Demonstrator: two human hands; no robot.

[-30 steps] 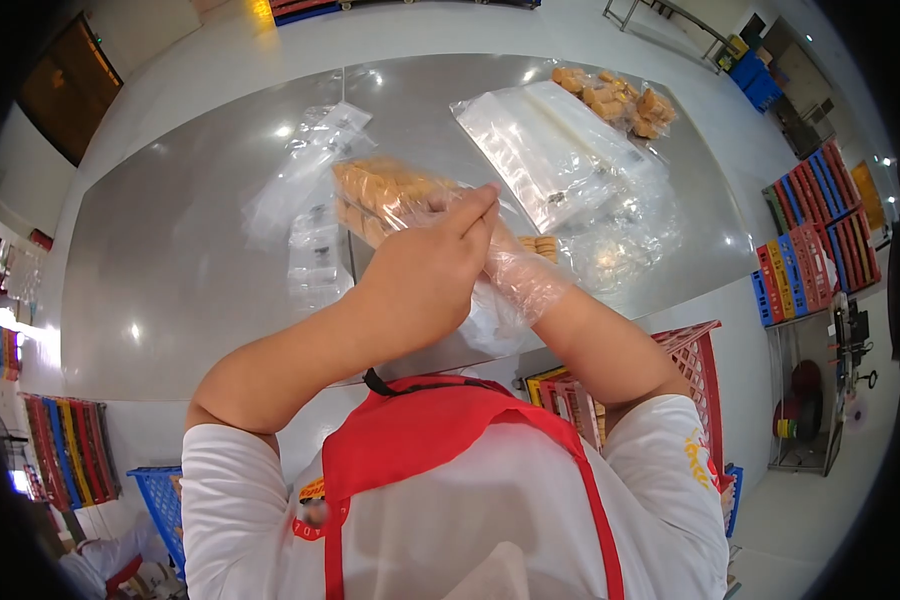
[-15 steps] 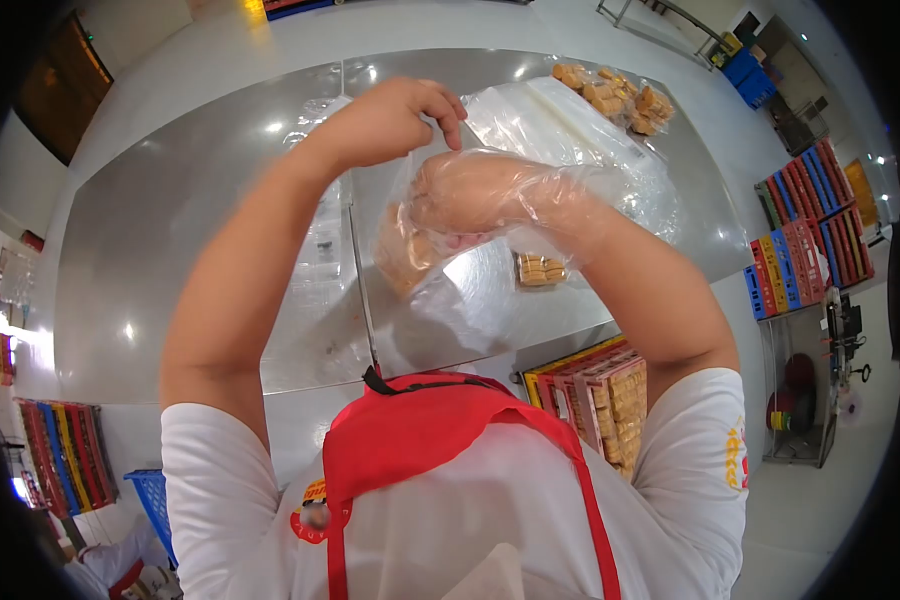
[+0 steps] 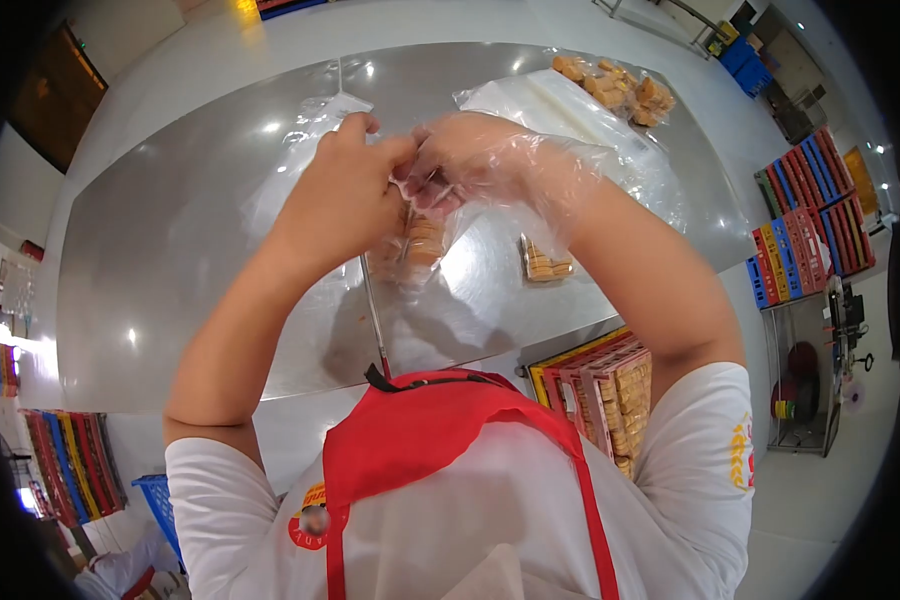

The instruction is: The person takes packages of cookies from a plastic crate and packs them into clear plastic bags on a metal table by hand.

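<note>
Over the broad counter (image 3: 150,270), we do best to work our left hand (image 3: 342,190) and gloved right hand (image 3: 470,160) close together, lightly, crushing nothing. The right grip is narrow, curled on the biscuit bag (image 3: 425,243); we cannot tell the left's. The bag's filled part sits just below both, upper centre of the frame.

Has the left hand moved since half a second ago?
Yes. The left hand has moved leftward and back toward the body, judged against the metal table.
</note>
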